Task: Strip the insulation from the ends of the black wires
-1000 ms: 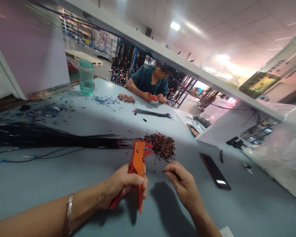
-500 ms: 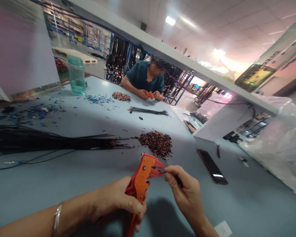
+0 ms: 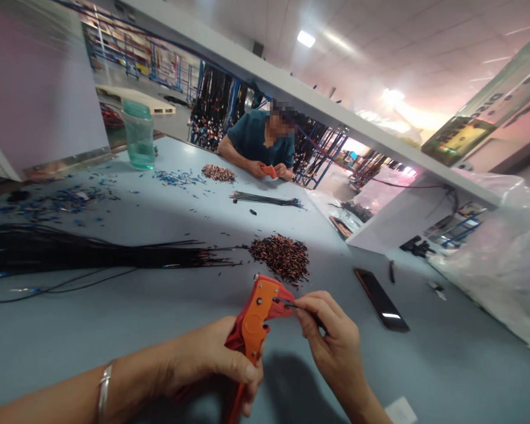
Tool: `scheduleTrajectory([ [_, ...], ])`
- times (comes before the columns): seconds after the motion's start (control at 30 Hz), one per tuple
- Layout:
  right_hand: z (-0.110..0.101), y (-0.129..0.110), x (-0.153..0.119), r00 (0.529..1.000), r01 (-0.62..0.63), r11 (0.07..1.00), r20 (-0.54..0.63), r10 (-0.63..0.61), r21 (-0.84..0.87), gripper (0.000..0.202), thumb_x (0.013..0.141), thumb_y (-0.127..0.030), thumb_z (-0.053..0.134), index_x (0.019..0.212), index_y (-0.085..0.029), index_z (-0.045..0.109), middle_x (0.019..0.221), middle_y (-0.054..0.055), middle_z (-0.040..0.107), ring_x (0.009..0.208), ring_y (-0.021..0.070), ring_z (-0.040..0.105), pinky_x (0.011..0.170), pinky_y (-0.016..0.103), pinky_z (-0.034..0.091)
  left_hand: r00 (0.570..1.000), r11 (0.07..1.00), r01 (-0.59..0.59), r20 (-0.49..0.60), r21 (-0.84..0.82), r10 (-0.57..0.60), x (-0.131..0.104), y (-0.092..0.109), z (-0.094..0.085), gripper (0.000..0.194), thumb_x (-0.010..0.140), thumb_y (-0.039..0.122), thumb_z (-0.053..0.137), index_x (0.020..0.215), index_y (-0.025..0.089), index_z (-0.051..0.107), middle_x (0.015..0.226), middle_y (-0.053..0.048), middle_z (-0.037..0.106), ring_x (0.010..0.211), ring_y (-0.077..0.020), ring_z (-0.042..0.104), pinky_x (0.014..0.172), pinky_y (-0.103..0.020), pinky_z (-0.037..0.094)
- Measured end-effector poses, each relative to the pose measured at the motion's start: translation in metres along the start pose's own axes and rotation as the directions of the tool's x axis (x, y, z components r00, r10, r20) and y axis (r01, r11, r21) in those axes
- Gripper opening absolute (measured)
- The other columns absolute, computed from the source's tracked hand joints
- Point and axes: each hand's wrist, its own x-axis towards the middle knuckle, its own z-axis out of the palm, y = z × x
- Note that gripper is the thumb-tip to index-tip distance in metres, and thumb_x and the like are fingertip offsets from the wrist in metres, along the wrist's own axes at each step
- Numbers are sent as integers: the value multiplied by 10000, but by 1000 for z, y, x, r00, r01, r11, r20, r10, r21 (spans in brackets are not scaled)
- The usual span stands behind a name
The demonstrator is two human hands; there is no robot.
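Observation:
My left hand (image 3: 225, 356) is wrapped round the handles of an orange and red wire stripper (image 3: 257, 315), its jaws pointing up and to the right. Between thumb and forefinger, my right hand (image 3: 331, 338) pinches a thin black wire (image 3: 294, 305) whose end sits at the stripper's jaws. The rest of that wire is hidden by the hand. Just beyond the tool lies a heap of short copper and black wire bits (image 3: 280, 256). A thick bundle of long black wires (image 3: 92, 250) stretches across the table on the left.
A dark phone (image 3: 381, 299) lies on the grey table (image 3: 181, 303) at right. Blue-tipped pieces (image 3: 66, 203) are scattered near a green bottle (image 3: 139, 138). Across the table a person (image 3: 262, 141) holds an orange tool. Clear plastic bags (image 3: 507, 265) hang over the right edge.
Almost nothing differs. My right hand has shifted very slightly towards the stripper's jaws with the wire, while my left hand keeps its hold on the tool.

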Motion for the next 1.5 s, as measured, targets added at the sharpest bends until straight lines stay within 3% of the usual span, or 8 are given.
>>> scheduleTrajectory([
  [0.6,1,-7,-3,1000,-27,986,-10,26,-162,167,921,-222,531,773,-203,606,490,-69,495,372,83,454,409,188,356,999,1000,-21,27,-1,21,1,-6,-6,267,663,276,737,811,178,537,662,-17,652,533,-158,623,523,-262,474],
  [0.97,0,-7,-2,999,43,983,-4,-45,-181,160,902,-187,542,757,-204,610,497,-64,502,381,82,448,419,195,350,999,999,-19,-37,36,20,-1,-2,2,218,669,229,700,794,182,528,607,6,630,490,-152,607,477,-250,450],
  [1.2,1,-6,-1,997,72,983,-12,-75,-166,133,902,-163,556,799,-188,637,544,-40,586,410,87,501,441,196,383,998,998,-43,-38,43,45,0,-5,1,175,702,216,673,762,183,512,577,6,605,464,-148,592,480,-259,443],
  [1.5,-1,-8,-1,993,107,978,-27,-114,-177,131,897,-134,548,832,-195,644,574,-24,641,412,97,529,444,207,401,998,998,-37,-43,42,39,1,-4,7,255,713,325,700,685,188,486,517,21,552,390,-114,512,415,-226,383],
])
